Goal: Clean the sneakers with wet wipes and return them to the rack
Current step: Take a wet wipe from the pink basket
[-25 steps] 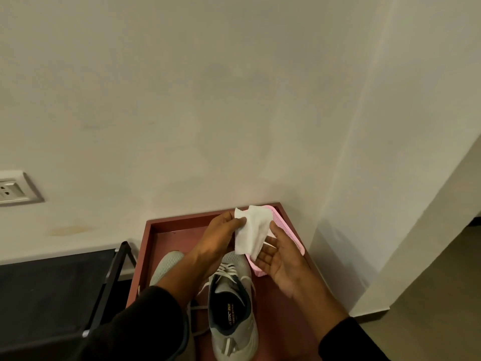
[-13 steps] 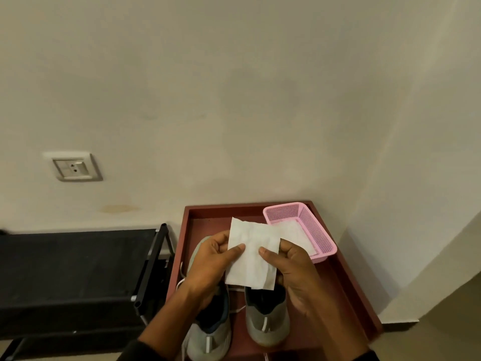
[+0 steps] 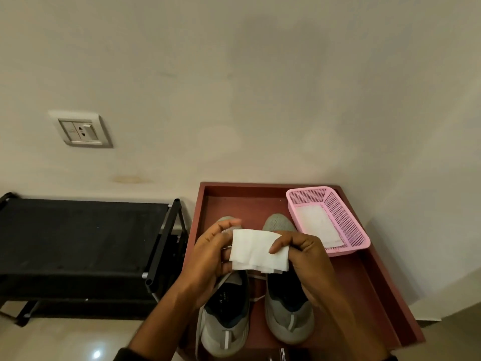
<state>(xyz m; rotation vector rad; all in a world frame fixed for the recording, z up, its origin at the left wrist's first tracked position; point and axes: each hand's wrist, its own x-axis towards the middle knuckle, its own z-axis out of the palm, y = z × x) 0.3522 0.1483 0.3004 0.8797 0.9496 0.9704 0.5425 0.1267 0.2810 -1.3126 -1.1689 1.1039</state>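
Red tray (image 3: 374, 282) under sneakers (image 3: 286, 308), folded wipe (image 3: 256, 252) pinched between both hands' fingers (image 3: 279, 246)

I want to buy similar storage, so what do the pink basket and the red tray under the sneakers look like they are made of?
The pink basket looks like moulded plastic: its walls are a fine perforated grid under a smooth solid rim. The red tray seems to be painted or laminated wood, judging by its thick, flat, square-cut walls and matte reddish-brown surface, though coated metal cannot be ruled out.
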